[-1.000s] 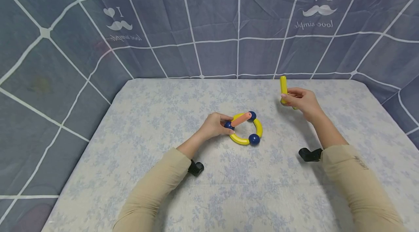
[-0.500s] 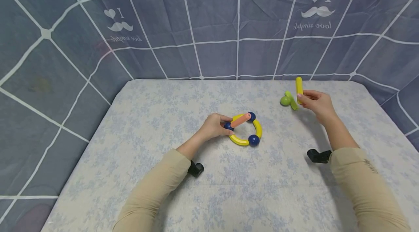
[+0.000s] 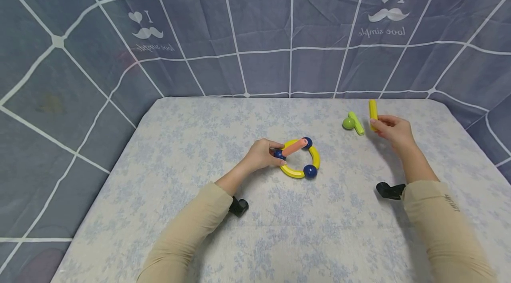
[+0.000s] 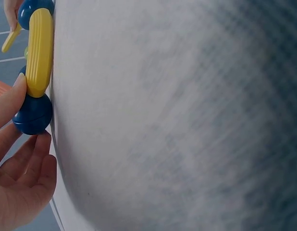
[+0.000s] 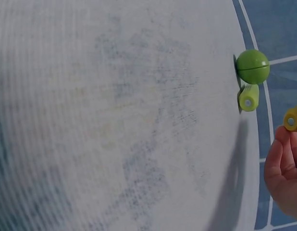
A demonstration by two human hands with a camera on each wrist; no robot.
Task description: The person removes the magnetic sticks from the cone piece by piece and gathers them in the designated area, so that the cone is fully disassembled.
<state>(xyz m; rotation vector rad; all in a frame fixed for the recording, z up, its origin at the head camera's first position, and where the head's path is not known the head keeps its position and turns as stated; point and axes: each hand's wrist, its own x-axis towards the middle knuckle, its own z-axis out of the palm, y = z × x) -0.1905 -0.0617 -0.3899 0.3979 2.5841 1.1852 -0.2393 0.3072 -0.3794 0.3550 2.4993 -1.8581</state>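
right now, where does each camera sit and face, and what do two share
Head: on the head, facing forward and down over the table; left hand, right hand and sleeves show.
Left wrist: on that wrist, facing the table, a blue ball and yellow curved piece; both hands show.
Right wrist: on that wrist, facing across the table; only the right hand shows.
Head and right wrist share the green ball.

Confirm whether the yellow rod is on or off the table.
Off: the right wrist view shows a gap between yellow rod and table.
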